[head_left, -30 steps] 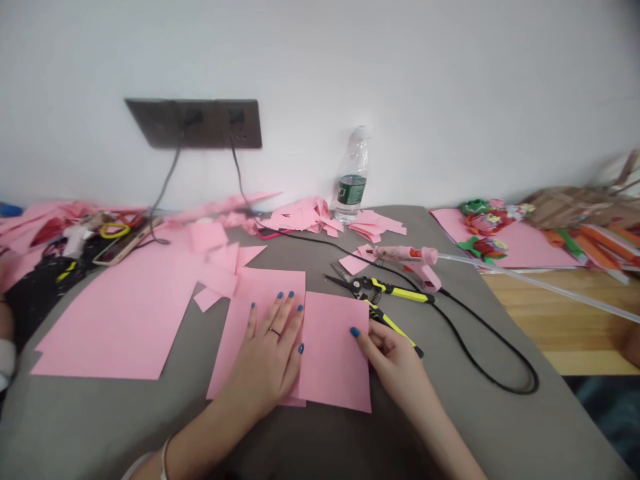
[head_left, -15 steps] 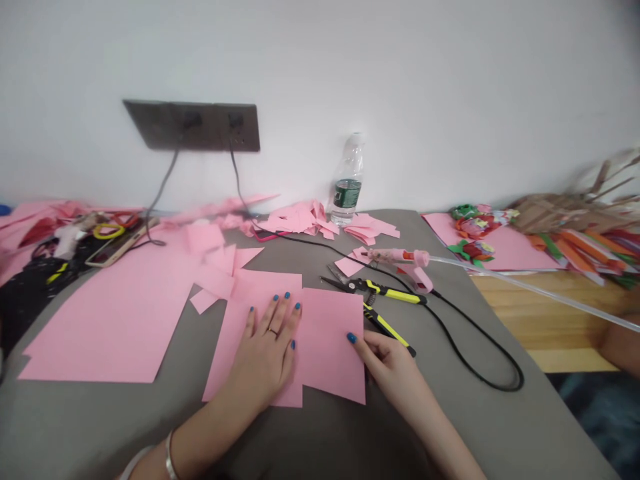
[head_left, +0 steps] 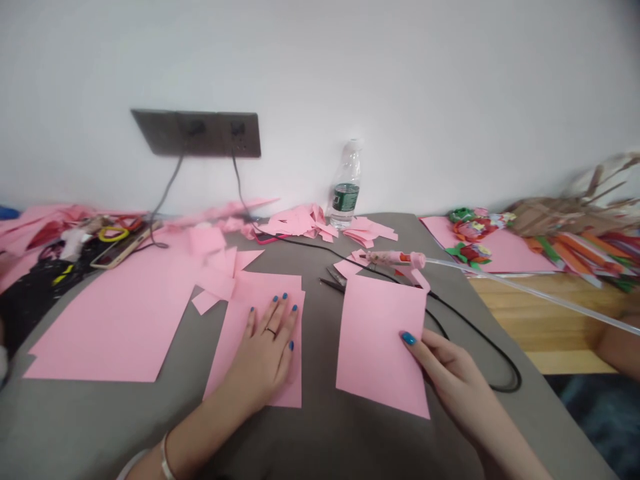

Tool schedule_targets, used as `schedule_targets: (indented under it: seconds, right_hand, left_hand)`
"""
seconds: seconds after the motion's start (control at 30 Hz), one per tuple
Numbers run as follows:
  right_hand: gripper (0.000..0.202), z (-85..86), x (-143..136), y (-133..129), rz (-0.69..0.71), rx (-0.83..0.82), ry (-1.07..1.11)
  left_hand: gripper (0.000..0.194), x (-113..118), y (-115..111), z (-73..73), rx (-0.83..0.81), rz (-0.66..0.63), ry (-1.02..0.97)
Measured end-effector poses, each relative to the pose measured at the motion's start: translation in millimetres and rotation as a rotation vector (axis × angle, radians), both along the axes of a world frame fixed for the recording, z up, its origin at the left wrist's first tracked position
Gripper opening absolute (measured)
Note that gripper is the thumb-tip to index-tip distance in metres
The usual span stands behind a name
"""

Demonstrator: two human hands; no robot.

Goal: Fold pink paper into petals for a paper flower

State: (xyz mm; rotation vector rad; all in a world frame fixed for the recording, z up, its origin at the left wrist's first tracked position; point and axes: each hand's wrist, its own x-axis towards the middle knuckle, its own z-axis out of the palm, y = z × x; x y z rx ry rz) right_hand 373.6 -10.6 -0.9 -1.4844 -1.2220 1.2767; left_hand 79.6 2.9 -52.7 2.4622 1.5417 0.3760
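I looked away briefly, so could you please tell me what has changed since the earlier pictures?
The right hand has drawn its pink sheet rightward, opening a gap from the pink paper under the left hand. The sheet now hides most of the cutters. Neither hand let go. The left hand stays flat; the bottle and glue gun stay put.
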Motion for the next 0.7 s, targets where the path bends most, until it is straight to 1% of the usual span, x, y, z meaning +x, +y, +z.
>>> schedule_targets:
  seconds: [0.07,0.1,0.17,0.23,0.27,0.33,0.37,0.43,0.5,0.6,0.7]
  right_hand:
    - [0.040,-4.5,-14,3,0.015,-0.006,0.130]
    - [0.040,-6.9,-24,6,0.025,-0.011,0.195]
    - [0.039,-11.0,-44,12,0.047,-0.021,0.311]
    - [0.046,-14.5,-63,20,0.094,-0.034,0.398]
    - [0.051,-16.7,-72,24,0.136,-0.045,0.401]
    - [0.058,-22.3,-87,30,0.212,-0.076,0.304]
    - [0.057,-25.8,-94,33,0.236,-0.084,0.236]
    - [0.051,-33.2,-105,35,0.244,-0.086,0.163]
    - [0.044,-39.0,-114,35,0.234,-0.075,0.116]
    - [0.039,-40.9,-121,34,0.212,-0.051,0.030]
    - [0.038,-36.9,-123,32,0.201,-0.032,-0.045]
  left_hand:
    - [0.057,-7,-1,9.4,-0.078,0.023,-0.166]
    - [0.056,-11,-2,14.8,-0.110,0.063,-0.270]
    - [0.053,-18,-5,24.6,-0.171,0.199,-0.491]
    - [0.052,-26,-8,30.5,-0.234,0.347,-0.692]
    - [0.052,-29,-9,31.5,-0.263,0.405,-0.778]
    - [0.054,-35,-10,29.7,-0.320,0.480,-0.942]
    - [0.055,-38,-11,27.8,-0.348,0.504,-1.028]
    - [0.057,-41,-11,24.4,-0.406,0.534,-1.199]
    - [0.057,-41,-11,24.2,-0.455,0.560,-1.344]
    - [0.054,-35,-13,30.9,-0.507,0.599,-1.489]
    - [0.055,-28,-12,40.3,-0.528,0.646,-1.576]
